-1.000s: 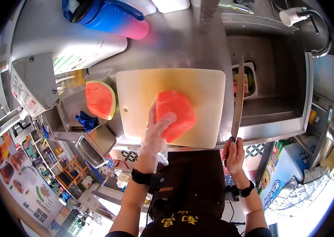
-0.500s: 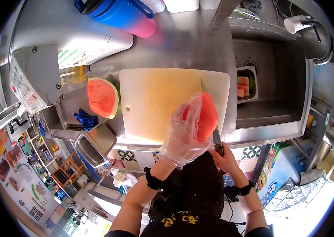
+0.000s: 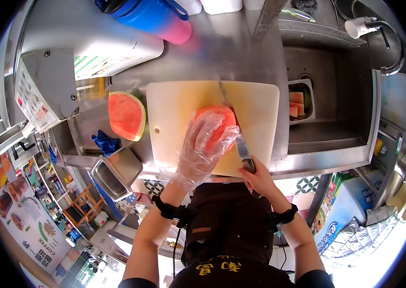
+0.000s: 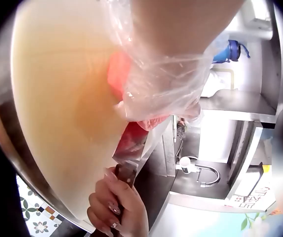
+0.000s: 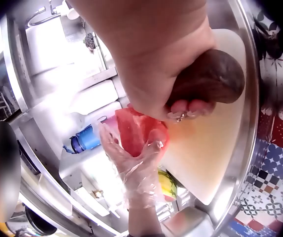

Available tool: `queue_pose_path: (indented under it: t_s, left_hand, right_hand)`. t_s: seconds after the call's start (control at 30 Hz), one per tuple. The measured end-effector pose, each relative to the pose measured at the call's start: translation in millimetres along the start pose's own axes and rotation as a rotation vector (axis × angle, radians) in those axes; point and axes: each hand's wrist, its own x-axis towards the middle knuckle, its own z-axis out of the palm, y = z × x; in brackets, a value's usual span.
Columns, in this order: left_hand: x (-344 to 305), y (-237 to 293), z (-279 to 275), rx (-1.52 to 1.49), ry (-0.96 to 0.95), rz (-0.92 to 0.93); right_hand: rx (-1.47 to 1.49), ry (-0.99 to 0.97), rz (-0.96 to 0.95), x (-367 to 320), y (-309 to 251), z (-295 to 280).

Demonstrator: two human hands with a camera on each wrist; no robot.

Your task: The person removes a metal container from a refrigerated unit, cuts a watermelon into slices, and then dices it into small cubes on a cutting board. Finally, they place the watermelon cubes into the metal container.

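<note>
Steel surface (image 3: 212,57) in a crowded kitchen, patterned tiles on the floor below. Nearest: dark apron (image 3: 232,211) with yellow lettering; black straps (image 3: 287,214) on both wrists.

Right hand (image 3: 256,176): bare, fingers wrapped round the dark handle of a long knife (image 3: 242,148). Handle end protrudes from the fist in the right wrist view. Left hand (image 3: 202,146): in a loose clear plastic glove, grasping the melon (image 3: 218,130), thumb on the side toward the knife, fingers over the other side.

Melon is red, rind not visible, resting on the pale board (image 3: 258,120) near its middle. Blade runs along the melon's right side, close against it, angled away; its tip reaches about the board's far edge. Cannot tell whether the edge has entered the flesh. Orange-yellow stain on the board; small hole toward its left edge.

Left of the board, near side: steel pan (image 3: 124,165), then crumpled blue cloth (image 3: 104,142). Beyond these, melon wedge (image 3: 125,116), red face up, green rind toward the board. Right: deep sink (image 3: 332,125), holding a tub (image 3: 312,98) with cut pieces (image 3: 296,103), red flesh showing.

Farther off: blue-and-pink bottle (image 3: 150,21) lying left of centre; curved tap (image 3: 397,48) at far right.
</note>
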Motion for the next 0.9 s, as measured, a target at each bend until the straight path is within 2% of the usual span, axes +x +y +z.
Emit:
queue_pose_path:
  t_s: [0.03, 0.13, 0.23, 0.27, 0.37, 0.47, 0.57, 0.67, 0.77, 0.87, 0.9]
  left_hand:
    - [-1, 0, 1, 0.021, 0.002, 0.017]
    - [-5, 17, 0, 0.18, 0.02, -0.192]
    - [-21, 10, 5, -0.093, 0.133, -0.357]
    - [-33, 18, 5, -0.196, 0.097, -0.572]
    - [-38, 31, 1, -0.785, 0.261, -0.888]
    - [-39, 29, -1, -1.538, 0.296, -1.406]
    - [-42, 14, 1, -1.84, 0.355, -1.415]
    - [-48, 15, 8, -1.634, 0.226, -1.237]
    - [-55, 20, 13, -1.52, 0.141, -1.303]
    - [-65, 28, 44, -1.722, 0.278, -1.438]
    - [-62, 32, 45, -1.586, 0.254, -1.396]
  right_hand:
    - [-0.03, 0.019, 0.004, -2, -1, -1]
    - [-0.104, 0.061, 0.015, -11, 0, -7]
    - [-0.156, 0.066, 0.034, -18, 4, -15]
    - [-0.181, 0.073, 0.035, -20, 5, -17]
    - [-0.23, 0.103, 0.048, -23, 7, -23]
    - [-0.232, 0.174, 0.012, -25, 6, -28]
    - [-0.265, 0.255, -0.028, -28, -6, -30]
    - [-0.281, 0.288, -0.066, -28, -11, -40]
    - [-0.361, 0.257, 0.025, -34, -22, -45]
    - [-0.416, 0.256, 0.058, -35, -22, -44]
    - [-0.435, 0.249, 0.056, -35, -22, -43]
